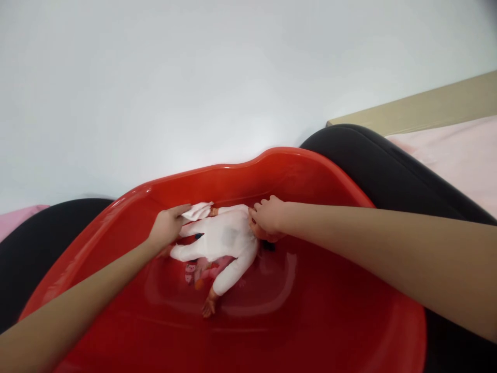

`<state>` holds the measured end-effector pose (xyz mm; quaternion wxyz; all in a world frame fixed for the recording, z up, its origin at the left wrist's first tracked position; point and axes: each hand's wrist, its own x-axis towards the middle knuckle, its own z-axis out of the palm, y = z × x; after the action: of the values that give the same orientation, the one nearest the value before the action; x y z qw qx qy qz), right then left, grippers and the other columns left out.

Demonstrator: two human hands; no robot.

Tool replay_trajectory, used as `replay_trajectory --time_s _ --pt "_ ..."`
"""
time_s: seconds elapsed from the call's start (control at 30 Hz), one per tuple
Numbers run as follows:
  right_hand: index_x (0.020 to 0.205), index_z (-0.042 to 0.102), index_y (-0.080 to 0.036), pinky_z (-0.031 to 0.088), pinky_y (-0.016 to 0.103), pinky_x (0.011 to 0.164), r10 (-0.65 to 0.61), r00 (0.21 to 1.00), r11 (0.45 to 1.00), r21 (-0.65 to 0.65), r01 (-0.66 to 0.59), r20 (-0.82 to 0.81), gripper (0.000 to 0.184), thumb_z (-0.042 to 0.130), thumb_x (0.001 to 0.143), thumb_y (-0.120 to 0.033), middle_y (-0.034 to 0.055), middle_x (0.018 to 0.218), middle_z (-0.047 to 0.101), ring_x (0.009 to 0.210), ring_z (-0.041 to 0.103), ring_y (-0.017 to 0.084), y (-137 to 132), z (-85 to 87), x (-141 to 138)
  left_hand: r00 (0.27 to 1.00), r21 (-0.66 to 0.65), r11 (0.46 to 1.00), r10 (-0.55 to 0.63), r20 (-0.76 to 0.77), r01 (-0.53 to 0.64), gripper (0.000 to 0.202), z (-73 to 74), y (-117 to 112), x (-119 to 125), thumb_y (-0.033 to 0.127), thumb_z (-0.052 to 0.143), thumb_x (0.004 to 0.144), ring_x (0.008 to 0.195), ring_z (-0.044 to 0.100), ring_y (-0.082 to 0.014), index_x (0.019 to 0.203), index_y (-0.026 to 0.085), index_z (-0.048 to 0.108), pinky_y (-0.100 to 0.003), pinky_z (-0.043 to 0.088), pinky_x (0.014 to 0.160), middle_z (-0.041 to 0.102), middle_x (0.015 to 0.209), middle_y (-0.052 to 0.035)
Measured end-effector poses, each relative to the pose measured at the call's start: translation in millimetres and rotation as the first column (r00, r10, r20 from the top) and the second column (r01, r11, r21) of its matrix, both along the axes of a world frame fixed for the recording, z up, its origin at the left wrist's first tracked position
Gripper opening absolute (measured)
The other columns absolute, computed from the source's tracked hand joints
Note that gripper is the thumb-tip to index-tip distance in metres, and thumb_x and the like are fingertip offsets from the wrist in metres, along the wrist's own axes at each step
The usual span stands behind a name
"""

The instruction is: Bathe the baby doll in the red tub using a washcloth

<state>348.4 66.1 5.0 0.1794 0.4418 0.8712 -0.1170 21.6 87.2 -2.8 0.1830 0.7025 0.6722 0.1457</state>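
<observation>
A red basin (194, 177) fills the lower middle of the frame. In its centre lies a doll in white (229, 235), lengthwise left to right between the hands: the right hand (268, 216) nearer, curled at its head end, grip unclear; the left hand (167, 229) by its legs, pinching a white cloth (197, 211).

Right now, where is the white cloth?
In the head view, the white cloth is left of centre in the red tub, held by the left hand beside the white-clad doll.
</observation>
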Motion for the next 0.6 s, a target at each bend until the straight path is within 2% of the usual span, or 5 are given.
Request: replay_trajectory --time_s 0.1,0.23,0.33,0.47,0.6 --pt "0.155 0.043 -0.015 0.049 0.052 0.106 0.049 0.993 0.998 -0.042 -0.045 0.104 0.104 0.087 0.061 -0.022 0.0212 0.147 0.054 0.128 0.057 0.039 -3 13.0 0 0.964 0.045 0.976 -0.218 0.15 0.213 0.052 -12.6 -10 52 0.017 0.047 0.085 0.124 0.068 -0.0241 0.13 0.022 0.073 -0.04 0.052 0.111 0.073 0.133 -0.0021" --pt "0.159 0.037 -0.015 0.047 0.051 0.109 0.058 0.987 0.998 -0.012 -0.057 0.15 0.106 0.086 0.066 -0.032 0.0209 0.156 0.046 0.133 0.053 0.038 -2 11.4 -1 0.866 0.115 0.873 -0.486 0.117 0.474 0.051 -39.2 -28 89 0.011 0.041 0.089 0.132 0.064 -0.0226 0.127 0.02 0.075 -0.044 0.047 0.12 0.068 0.139 -0.0052" --pt "0.161 0.032 -0.013 0.048 0.052 0.109 0.069 0.982 0.998 -0.023 -0.066 0.176 0.11 0.084 0.068 -0.037 0.0209 0.158 0.043 0.133 0.052 0.038 0 6.2 -2 0.802 0.048 0.802 -0.597 -0.001 0.596 0.057 -52.0 -38 92 0.007 0.037 0.092 0.138 0.058 -0.021 0.134 0.023 0.071 -0.039 0.047 0.12 0.059 0.15 -0.0039" --pt "0.162 0.033 -0.015 0.048 0.054 0.108 0.067 0.987 0.998 -0.032 -0.063 0.143 0.113 0.086 0.064 -0.032 0.0223 0.155 0.046 0.131 0.054 0.041 -1 8.7 -3 0.676 -0.051 0.697 -0.709 -0.202 0.716 0.068 -57.0 -43 76 -0.003 0.035 0.085 0.145 0.05 -0.0212 0.142 0.02 0.064 -0.036 0.043 0.123 0.046 0.161 -0.004" --pt "0.158 0.039 -0.014 0.049 0.055 0.106 0.061 0.991 0.998 -0.039 -0.057 0.118 0.108 0.086 0.062 -0.029 0.0221 0.146 0.053 0.126 0.056 0.041 -3 10.8 -2 0.623 -0.086 0.668 -0.727 -0.289 0.739 0.063 -56.0 -44 56 -0.002 0.045 0.084 0.144 0.051 -0.0242 0.141 0.016 0.064 -0.038 0.046 0.12 0.049 0.16 -0.0088"
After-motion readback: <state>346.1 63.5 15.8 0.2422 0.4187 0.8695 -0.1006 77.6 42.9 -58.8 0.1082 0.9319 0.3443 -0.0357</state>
